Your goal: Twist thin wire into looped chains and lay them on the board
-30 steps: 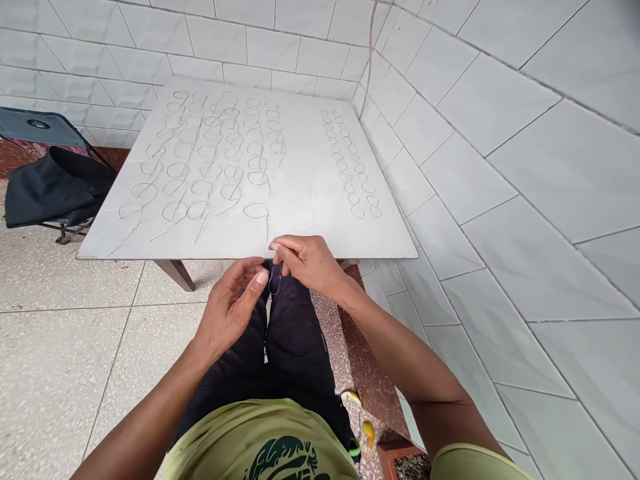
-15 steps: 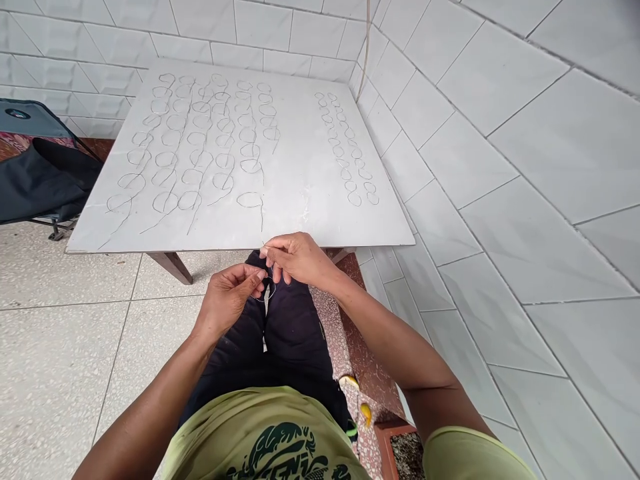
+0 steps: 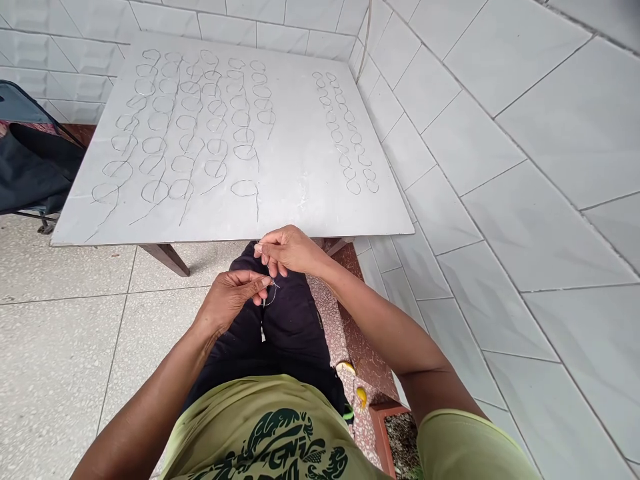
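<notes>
My left hand (image 3: 233,301) and my right hand (image 3: 289,250) meet over my lap, just below the near edge of a white board (image 3: 300,167). Both pinch a thin wire loop (image 3: 271,294) between thumb and fingertips; the left hand grips its lower side, the right its upper end. On the board lie several rows of similar wire loops with tails (image 3: 190,127), and two narrower rows of smaller loops (image 3: 347,143) on the right.
The board rests on a low wooden stand (image 3: 167,257) in a corner of white tiled walls (image 3: 500,133). A dark folding chair with black cloth (image 3: 30,167) stands at the left. I sit on a reddish ledge (image 3: 360,360) over a speckled floor (image 3: 60,347).
My left hand closed from half open onto the wire loop and both hands drew slightly nearer my body. The view tilted down, so the board sits higher in the frame.
</notes>
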A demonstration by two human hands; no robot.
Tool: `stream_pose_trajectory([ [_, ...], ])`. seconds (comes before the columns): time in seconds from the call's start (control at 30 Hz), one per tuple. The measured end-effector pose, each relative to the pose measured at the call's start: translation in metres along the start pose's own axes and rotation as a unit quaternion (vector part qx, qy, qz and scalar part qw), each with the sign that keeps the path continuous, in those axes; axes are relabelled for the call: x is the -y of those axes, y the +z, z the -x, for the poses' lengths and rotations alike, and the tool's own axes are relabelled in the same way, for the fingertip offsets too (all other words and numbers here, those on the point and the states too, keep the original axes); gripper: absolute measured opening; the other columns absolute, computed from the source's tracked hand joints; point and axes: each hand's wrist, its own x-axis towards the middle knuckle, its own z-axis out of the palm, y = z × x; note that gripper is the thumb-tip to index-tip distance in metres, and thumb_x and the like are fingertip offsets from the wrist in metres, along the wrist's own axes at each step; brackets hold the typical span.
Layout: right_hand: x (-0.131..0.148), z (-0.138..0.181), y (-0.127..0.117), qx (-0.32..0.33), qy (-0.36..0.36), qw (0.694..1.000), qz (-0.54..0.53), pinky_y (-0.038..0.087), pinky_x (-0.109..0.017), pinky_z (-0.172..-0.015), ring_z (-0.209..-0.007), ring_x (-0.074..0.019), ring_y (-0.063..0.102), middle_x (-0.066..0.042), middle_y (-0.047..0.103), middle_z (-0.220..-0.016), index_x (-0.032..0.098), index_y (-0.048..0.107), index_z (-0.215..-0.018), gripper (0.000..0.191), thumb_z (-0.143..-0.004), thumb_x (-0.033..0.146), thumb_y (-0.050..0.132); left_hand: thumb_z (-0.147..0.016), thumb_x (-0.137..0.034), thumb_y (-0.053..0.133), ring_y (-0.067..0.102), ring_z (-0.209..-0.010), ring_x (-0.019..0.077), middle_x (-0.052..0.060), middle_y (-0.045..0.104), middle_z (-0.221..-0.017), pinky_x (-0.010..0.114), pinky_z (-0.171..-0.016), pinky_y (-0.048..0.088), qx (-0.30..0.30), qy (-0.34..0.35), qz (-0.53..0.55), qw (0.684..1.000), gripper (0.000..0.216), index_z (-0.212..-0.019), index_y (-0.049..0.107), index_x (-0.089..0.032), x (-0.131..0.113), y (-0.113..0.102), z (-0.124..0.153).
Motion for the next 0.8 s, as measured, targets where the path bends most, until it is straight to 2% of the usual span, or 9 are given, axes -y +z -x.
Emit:
stream_pose_trajectory([
  [0.17, -0.008, -0.004, 0.004, 0.01, -0.001, 1.0, -0.016, 0.044, -0.016, -0.034, -0.041, -0.0099, 0.061, 0.0, 0.063, -0.057, 0.009, 0.069, -0.08, 0.023, -0.094, 0.025, 0.064, -0.074, -0.041, 0.087, 0.052, -0.057, 0.0102, 0.005, 0.068, -0.068, 0.024, -0.055, 0.039, 0.003, -0.018, 0.025, 1.0, 0.029, -0.077, 0.078, -0.014, 0.006, 0.001, -0.002],
  [0.33, -0.015, -0.007, 0.002, 0.034, 0.006, 0.997, -0.074, 0.048, -0.018, -0.037, -0.047, -0.0107, 0.065, -0.003, 0.067, -0.067, 0.009, 0.068, -0.083, 0.028, -0.091, 0.036, 0.07, -0.072, -0.037, 0.089, 0.052, -0.058, 0.0093, 0.003, 0.064, -0.066, 0.022, -0.054, 0.037, 0.004, -0.035, 0.071, 0.997, 0.027, -0.077, 0.076, -0.013, 0.009, 0.0, -0.003],
  [0.47, -0.024, -0.004, -0.006, 0.082, -0.004, 0.985, -0.153, 0.053, -0.02, -0.048, -0.061, -0.0125, 0.069, -0.004, 0.07, -0.078, 0.01, 0.07, -0.093, 0.031, -0.083, 0.037, 0.079, -0.076, -0.036, 0.086, 0.05, -0.06, 0.0082, 0.001, 0.06, -0.068, 0.022, -0.057, 0.04, 0.016, -0.034, 0.132, 0.991, 0.025, -0.08, 0.075, -0.014, 0.012, -0.001, 0.0],
  [0.6, -0.036, 0.0, -0.007, 0.122, -0.012, 0.976, -0.181, 0.056, -0.022, -0.063, -0.071, -0.0116, 0.067, -0.002, 0.07, -0.08, 0.012, 0.07, -0.099, 0.033, -0.077, 0.033, 0.085, -0.08, -0.032, 0.083, 0.044, -0.057, 0.0065, -0.001, 0.055, -0.066, 0.021, -0.054, 0.037, 0.037, -0.028, 0.188, 0.981, 0.022, -0.082, 0.074, -0.013, 0.014, 0.0, 0.004],
  [0.7, -0.044, 0.002, 0.0, 0.111, -0.031, 0.973, -0.198, 0.056, -0.024, -0.069, -0.071, -0.0108, 0.065, -0.001, 0.069, -0.081, 0.013, 0.069, -0.097, 0.034, -0.076, 0.033, 0.086, -0.082, -0.028, 0.082, 0.038, -0.054, 0.0048, -0.002, 0.052, -0.064, 0.02, -0.053, 0.036, 0.034, -0.021, 0.227, 0.973, 0.019, -0.082, 0.073, -0.012, 0.017, 0.001, 0.006],
  [0.8, -0.046, 0.004, 0.01, 0.063, -0.053, 0.977, -0.197, 0.055, -0.025, -0.072, -0.07, -0.0106, 0.063, 0.0, 0.067, -0.08, 0.014, 0.068, -0.095, 0.034, -0.076, 0.036, 0.086, -0.083, -0.024, 0.081, 0.037, -0.055, 0.0042, -0.002, 0.052, -0.065, 0.019, -0.055, 0.036, 0.017, -0.016, 0.265, 0.964, 0.016, -0.082, 0.072, -0.011, 0.021, 0.001, 0.007],
])
